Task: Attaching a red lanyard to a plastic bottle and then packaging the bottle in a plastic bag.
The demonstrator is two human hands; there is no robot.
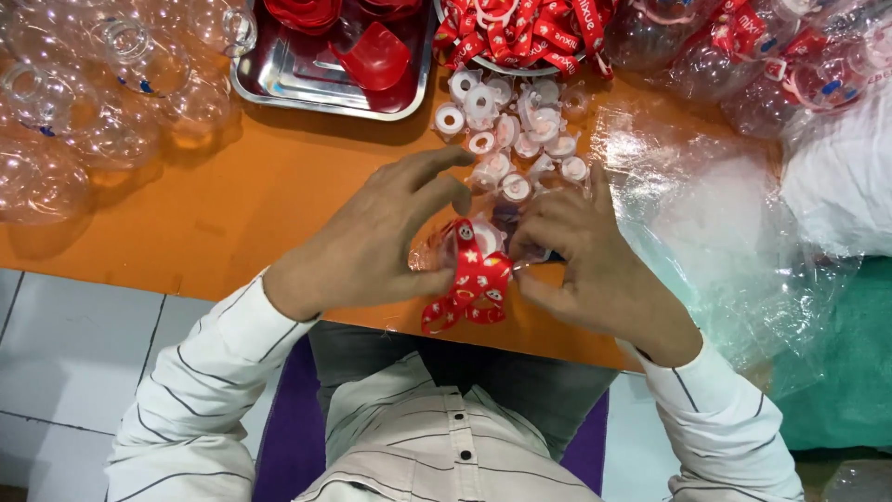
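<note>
Two hands at an orange worktop (232, 200) | left hand (372, 246) and right hand (595, 265) both clasped on one clear bottle (446, 251) with one red patterned strap (469, 288) (at the near edge) | about a dozen white caps (511, 139) beyond | one steel tray (288, 84).

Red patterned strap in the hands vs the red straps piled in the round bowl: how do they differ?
The red patterned strap is single, held between the left hand and right hand at the table's near edge; the red straps in the round bowl lie heaped at the far edge, untouched. The held one carries small white motifs; the heaped ones show white lettering. Both are red ribbon-like loops.
</note>
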